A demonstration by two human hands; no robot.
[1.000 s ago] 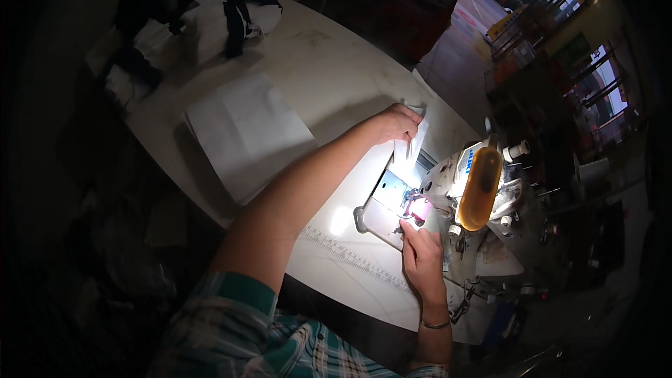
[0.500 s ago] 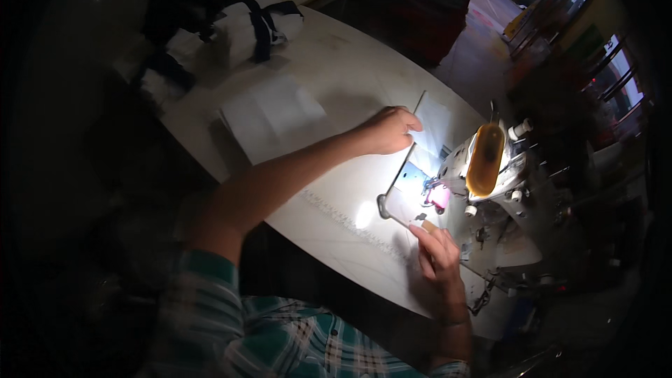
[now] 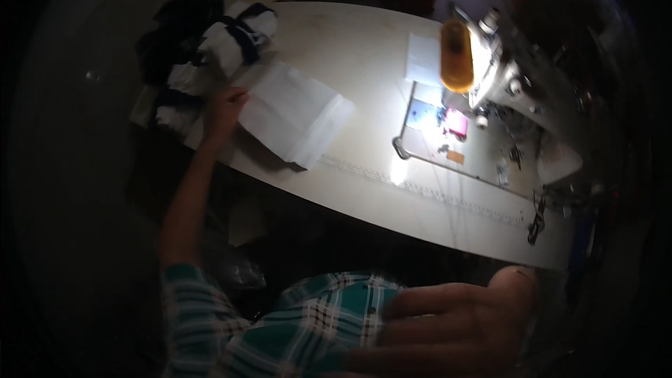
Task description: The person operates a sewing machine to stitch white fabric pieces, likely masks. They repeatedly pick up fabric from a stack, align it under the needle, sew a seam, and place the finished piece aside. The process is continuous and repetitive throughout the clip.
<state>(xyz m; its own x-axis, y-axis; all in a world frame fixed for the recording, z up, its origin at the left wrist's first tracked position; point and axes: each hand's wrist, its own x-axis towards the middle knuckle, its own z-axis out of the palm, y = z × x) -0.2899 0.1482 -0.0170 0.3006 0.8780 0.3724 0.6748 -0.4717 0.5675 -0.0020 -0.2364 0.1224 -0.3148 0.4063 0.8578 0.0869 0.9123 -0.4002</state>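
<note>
My left hand (image 3: 227,105) reaches to the left part of the table, fingers closed on the near-left edge of the white fabric sheets (image 3: 294,112), beside bundles of white and navy cloth (image 3: 231,45). My right hand (image 3: 451,322) is large and close to the camera at lower right, fingers stretched leftward over my checked shirt, apparently holding nothing. To the right, the lit sewing machine (image 3: 507,80) has a yellow oval part (image 3: 455,56), a pink guard (image 3: 456,121) and a plate. Another white piece (image 3: 422,56) lies behind that plate.
The pale curved worktable (image 3: 360,213) has a printed ruler strip (image 3: 364,170) along its near side and a black tool (image 3: 537,220) at the right. Dark cloth (image 3: 178,14) lies back left; a dim floor shows beyond the table.
My left hand has left the machine and moved left onto the fabric sheets. My right hand has left the plate and come down near the camera. The whole view has shifted.
</note>
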